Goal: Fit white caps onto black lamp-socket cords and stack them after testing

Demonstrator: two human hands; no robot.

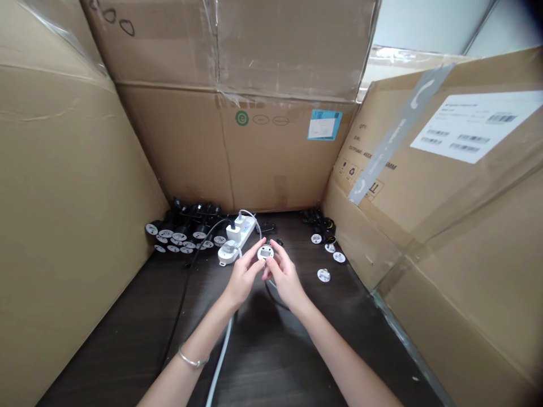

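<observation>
Both my hands meet over the dark wooden table (127, 339) and hold one small round white device (265, 252) with a little screen on its face. My left hand (245, 277) pinches it from the left with thumb and fingers closed. My right hand (283, 276) grips it from the right, fingers curled around its edge. A black cable (271, 294) hangs below the device between my wrists. Just behind it lies a white power strip (237, 237) with a white charger plugged in.
Several round black-and-white devices (182, 236) are heaped at the back left. A few more white discs (327, 255) lie at the right. Large cardboard boxes (271, 147) wall in the table on the left, back and right. A white cord (220, 362) and a black cord (182, 305) run toward me.
</observation>
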